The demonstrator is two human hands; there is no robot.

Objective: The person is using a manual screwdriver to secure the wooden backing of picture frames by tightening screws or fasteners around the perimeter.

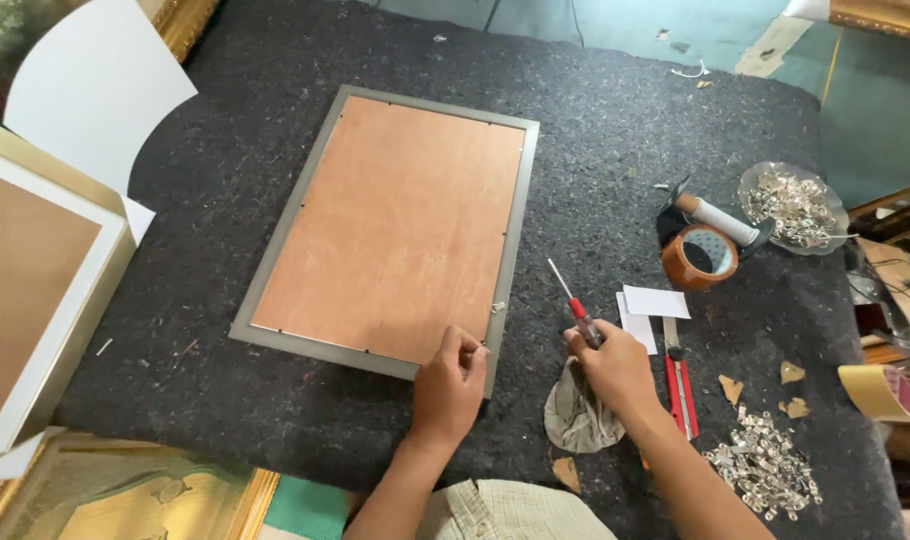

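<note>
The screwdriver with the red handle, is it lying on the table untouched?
No, the right hand holds the screwdriver by its handle, with the metal tip pointing up and away over the dark felt table.

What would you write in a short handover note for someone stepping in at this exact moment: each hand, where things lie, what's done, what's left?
Left hand: fingers pinch at the near right corner of the grey picture frame, which lies face-down with its brown backing board in.
Right hand: holds a red-handled screwdriver, tip pointing up and away.
Nearby: cloth, red knife, tape roll, metal fittings pile.
Done: backing seated.
Left: one small fitting shows on the right rail; others cannot be seen.
</note>
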